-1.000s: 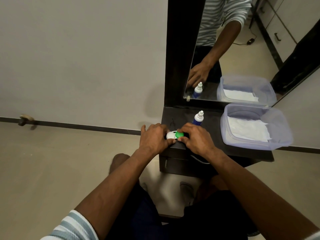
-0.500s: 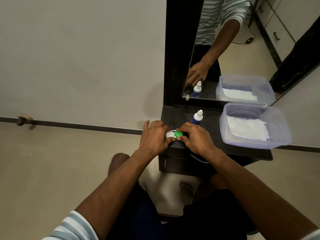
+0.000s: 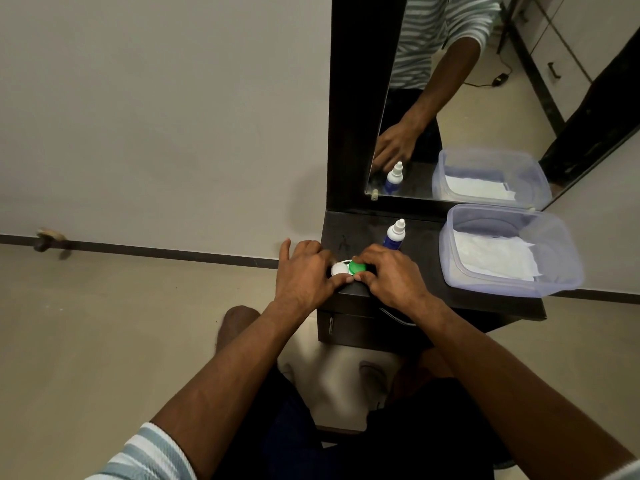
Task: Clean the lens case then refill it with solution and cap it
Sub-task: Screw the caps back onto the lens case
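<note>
A small lens case [image 3: 347, 267] with one white cap and one green cap lies near the front left corner of a dark dresser top [image 3: 360, 230]. My left hand [image 3: 304, 271] holds the case at its white-cap end, thumb against its front. The fingers of my right hand [image 3: 391, 275] curl round the green cap [image 3: 356, 266]. Just behind my right hand a blue solution bottle [image 3: 394, 234] with a white nozzle stands upright.
A clear plastic tub [image 3: 554, 285] with white tissue inside sits on the right of the dresser top. A mirror [image 3: 485, 98] rises behind and reflects the bottle, the tub and a hand. The drawer front and the floor lie below.
Both hands stay on the case in nearly the same place. The fingers have shifted slightly round the caps.
</note>
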